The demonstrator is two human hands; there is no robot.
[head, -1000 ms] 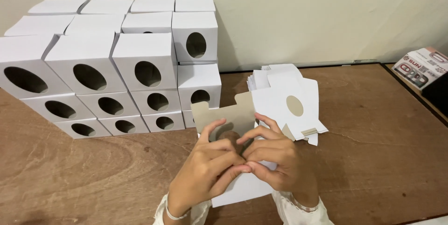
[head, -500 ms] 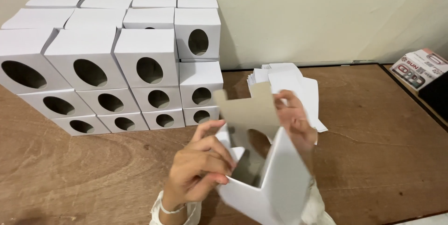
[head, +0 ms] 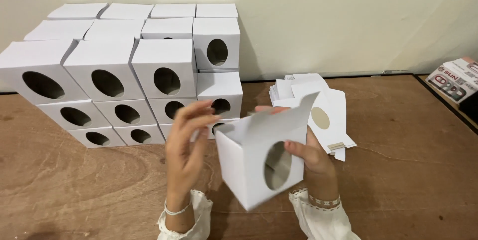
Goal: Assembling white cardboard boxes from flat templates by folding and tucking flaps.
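Note:
My right hand (head: 311, 153) grips a folded white cardboard box (head: 249, 168) with an oval cut-out on its front face; its top flap stands open and tilted up. My left hand (head: 186, 148) hovers just to the left of the box with its fingers spread, fingertips near the box's upper left corner. Behind the box lies a pile of flat white box blanks (head: 326, 108) with oval holes.
A stack of several assembled white boxes with oval holes (head: 124, 71) stands at the back left against the wall. A printed carton (head: 455, 78) sits at the far right edge. The wooden table (head: 408, 170) stretches right and in front.
The flat blank has become a squared-up box, turned so its oval hole faces me. My left hand has come off it and opened; the right hand still holds it.

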